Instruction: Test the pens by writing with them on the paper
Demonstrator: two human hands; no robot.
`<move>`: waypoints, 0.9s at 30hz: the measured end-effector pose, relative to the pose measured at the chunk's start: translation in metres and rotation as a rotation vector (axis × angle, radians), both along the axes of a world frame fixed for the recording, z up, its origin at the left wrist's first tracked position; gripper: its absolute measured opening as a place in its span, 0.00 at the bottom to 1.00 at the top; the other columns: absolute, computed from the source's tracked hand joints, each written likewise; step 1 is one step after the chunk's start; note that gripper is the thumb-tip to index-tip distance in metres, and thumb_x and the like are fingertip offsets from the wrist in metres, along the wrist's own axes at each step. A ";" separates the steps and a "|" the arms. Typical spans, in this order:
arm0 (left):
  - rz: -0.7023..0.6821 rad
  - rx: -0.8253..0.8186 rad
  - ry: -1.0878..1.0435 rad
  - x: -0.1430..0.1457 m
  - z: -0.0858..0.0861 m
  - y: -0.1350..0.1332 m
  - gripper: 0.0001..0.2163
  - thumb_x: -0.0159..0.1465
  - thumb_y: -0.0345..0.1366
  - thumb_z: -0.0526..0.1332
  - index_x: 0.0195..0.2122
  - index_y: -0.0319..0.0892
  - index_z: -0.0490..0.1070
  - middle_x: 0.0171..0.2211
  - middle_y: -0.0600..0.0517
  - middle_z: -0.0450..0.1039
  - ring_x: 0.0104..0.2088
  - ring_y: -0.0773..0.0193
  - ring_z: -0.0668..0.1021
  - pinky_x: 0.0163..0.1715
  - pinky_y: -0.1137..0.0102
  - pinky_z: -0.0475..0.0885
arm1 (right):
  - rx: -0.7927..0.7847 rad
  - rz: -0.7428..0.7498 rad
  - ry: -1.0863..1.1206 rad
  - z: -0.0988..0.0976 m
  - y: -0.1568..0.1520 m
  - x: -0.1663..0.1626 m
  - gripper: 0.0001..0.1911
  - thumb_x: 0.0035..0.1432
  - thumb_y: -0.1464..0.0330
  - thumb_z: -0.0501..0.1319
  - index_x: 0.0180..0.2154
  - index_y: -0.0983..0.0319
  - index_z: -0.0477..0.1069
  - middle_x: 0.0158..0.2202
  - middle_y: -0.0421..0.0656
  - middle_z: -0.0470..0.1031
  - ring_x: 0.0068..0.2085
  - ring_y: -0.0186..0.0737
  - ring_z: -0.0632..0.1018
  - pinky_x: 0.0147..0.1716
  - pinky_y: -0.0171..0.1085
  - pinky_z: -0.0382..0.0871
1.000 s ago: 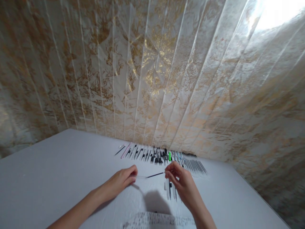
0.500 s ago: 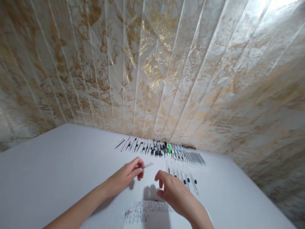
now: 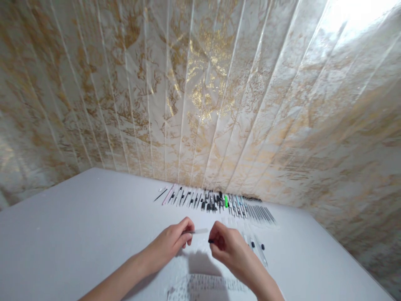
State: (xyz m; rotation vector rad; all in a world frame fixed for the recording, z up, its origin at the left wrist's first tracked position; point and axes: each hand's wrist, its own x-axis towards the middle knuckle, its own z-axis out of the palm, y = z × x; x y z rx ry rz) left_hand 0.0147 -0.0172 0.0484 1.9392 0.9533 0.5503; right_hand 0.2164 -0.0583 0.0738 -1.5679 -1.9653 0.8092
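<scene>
My left hand (image 3: pixel 176 237) is closed around a thin, pale translucent pen barrel (image 3: pixel 200 231) that points right, with a darker section close to the fingers. Facing it, my right hand (image 3: pixel 228 244) pinches a small black pen part (image 3: pixel 211 241), perhaps a cap or plug; its exact kind is too small to tell. A narrow gap separates the black part from the barrel's tip. Under my right hand and just beyond it lie several clear pen barrels (image 3: pixel 260 253) with small black pieces (image 3: pixel 262 246) beside them, some hidden by the hand.
Along the back of the white table (image 3: pixel 94 225) runs a long row of pens and pen parts (image 3: pixel 194 200), including a green pen (image 3: pixel 226 201) and several thin dark refills (image 3: pixel 261 212). A sheet with handwriting (image 3: pixel 203 284) lies in front. A gold-patterned curtain (image 3: pixel 200 92) hangs behind.
My right hand's fingers, apart before, have closed and now hold the small black part. The barrel in my left hand has come closer to the right hand. The view has shifted slightly.
</scene>
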 end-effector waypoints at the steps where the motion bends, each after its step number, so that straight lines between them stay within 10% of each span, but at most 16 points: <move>1: -0.004 0.002 0.000 0.000 0.001 0.000 0.05 0.67 0.37 0.48 0.36 0.44 0.61 0.29 0.57 0.68 0.31 0.66 0.71 0.34 0.73 0.65 | 0.033 -0.020 0.091 0.004 0.001 0.005 0.09 0.47 0.80 0.53 0.27 0.60 0.62 0.19 0.32 0.61 0.22 0.30 0.64 0.22 0.29 0.54; 27: -0.071 -0.088 -0.230 0.002 0.014 -0.008 0.08 0.69 0.40 0.49 0.38 0.43 0.62 0.31 0.55 0.68 0.32 0.66 0.71 0.38 0.71 0.66 | 0.016 0.006 0.814 -0.002 0.010 0.003 0.12 0.53 0.62 0.68 0.31 0.62 0.67 0.24 0.34 0.62 0.25 0.29 0.62 0.25 0.30 0.55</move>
